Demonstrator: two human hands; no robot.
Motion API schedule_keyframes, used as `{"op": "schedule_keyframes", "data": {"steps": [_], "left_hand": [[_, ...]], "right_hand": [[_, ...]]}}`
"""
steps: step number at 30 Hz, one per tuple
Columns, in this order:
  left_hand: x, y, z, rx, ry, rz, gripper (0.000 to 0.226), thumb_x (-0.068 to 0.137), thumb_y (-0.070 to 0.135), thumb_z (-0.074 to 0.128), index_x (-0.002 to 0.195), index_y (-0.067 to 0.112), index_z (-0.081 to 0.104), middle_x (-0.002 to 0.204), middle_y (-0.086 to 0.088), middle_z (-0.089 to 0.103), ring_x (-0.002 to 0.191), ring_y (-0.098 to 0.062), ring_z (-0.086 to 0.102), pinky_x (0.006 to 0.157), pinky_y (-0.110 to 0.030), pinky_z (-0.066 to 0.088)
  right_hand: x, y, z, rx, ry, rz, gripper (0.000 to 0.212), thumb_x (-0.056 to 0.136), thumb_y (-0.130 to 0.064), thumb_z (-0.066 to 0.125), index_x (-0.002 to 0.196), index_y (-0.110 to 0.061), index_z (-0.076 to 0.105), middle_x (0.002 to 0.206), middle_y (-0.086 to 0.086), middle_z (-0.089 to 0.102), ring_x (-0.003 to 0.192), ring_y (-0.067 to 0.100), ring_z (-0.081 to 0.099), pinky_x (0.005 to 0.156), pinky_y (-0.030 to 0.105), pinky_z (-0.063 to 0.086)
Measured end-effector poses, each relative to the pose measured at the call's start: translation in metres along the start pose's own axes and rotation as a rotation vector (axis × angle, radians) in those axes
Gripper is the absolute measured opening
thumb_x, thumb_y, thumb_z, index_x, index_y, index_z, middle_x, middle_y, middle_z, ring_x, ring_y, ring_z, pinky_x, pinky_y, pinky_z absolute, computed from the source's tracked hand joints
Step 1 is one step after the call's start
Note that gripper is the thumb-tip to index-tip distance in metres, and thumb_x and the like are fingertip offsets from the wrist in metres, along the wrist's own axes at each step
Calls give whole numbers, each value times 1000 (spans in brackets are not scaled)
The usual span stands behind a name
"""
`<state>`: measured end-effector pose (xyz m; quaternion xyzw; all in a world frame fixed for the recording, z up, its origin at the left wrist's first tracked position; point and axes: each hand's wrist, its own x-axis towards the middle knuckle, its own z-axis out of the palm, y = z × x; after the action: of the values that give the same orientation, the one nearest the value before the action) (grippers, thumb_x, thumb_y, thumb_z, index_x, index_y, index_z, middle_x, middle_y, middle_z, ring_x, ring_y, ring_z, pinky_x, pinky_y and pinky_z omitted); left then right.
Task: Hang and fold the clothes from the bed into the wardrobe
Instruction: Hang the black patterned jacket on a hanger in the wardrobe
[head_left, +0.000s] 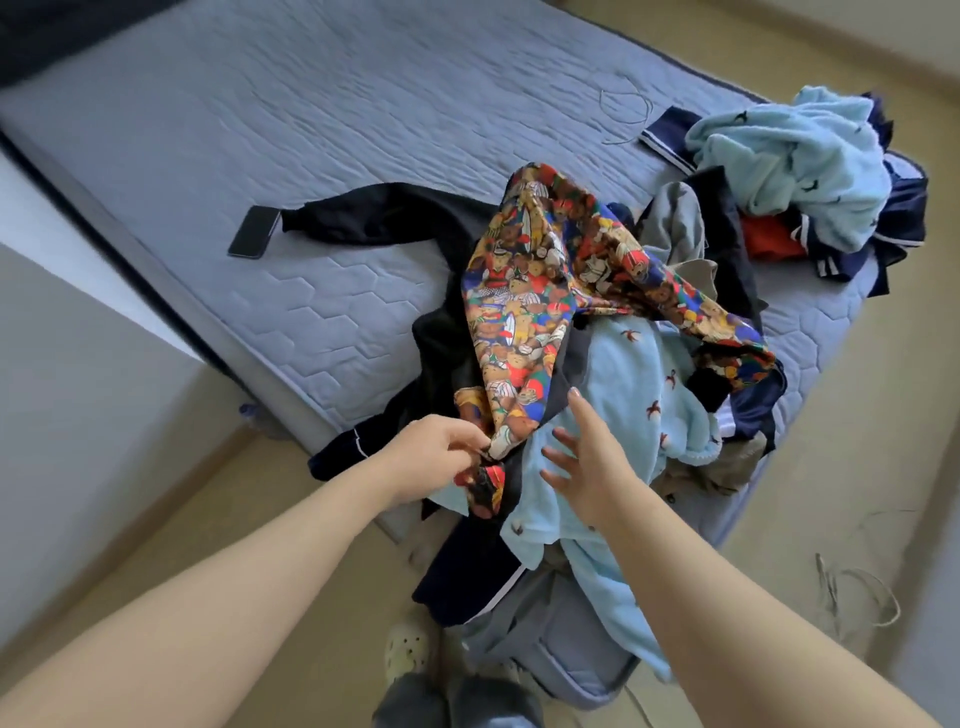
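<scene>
Left hand (434, 457) pinches the hem of the bear-print garment (524, 312) at frame center. Right hand (587, 462) hovers flat, fingers spread, over the light blue fleece (623, 395). Phone (254, 232) lies on the mattress (311, 130) center left; second clothes pile (800, 176) upper right.

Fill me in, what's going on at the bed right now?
A person stands at the mattress corner, working through a clothes pile. The left hand pinches the edge of the teddy-bear print garment, while the open right hand is spread over the light blue fleece garment. A phone lies on the mattress.
</scene>
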<state>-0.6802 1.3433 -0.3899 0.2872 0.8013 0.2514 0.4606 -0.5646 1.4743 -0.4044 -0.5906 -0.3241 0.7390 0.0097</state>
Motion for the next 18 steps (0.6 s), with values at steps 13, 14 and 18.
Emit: {"op": "schedule_keyframes", "data": {"steps": [13, 14, 18], "left_hand": [[-58, -23, 3, -526, 4, -241, 23, 96, 34, 47, 110, 19, 57, 105, -3, 62, 90, -14, 57, 82, -28, 45], [-55, -18, 5, -599, 34, -285, 30, 95, 42, 44, 113, 20, 53, 110, -3, 59, 97, -17, 55, 84, -31, 41], [-44, -7, 15, -892, 227, -350, 39, 88, 35, 61, 119, 11, 56, 111, -9, 63, 94, -24, 60, 70, -30, 48]], "right_hand": [[-50, 55, 19, -231, 89, -37, 38, 72, -2, 33, 90, -16, 64, 77, 16, 58, 67, 28, 49, 61, 39, 42], [-58, 57, 18, -287, 60, -27, 37, 72, -2, 34, 89, -16, 64, 76, 17, 59, 67, 29, 51, 61, 42, 45], [-93, 65, 13, -445, -165, -6, 30, 73, 2, 36, 80, -8, 63, 74, 16, 60, 59, 28, 56, 60, 35, 49]]}}
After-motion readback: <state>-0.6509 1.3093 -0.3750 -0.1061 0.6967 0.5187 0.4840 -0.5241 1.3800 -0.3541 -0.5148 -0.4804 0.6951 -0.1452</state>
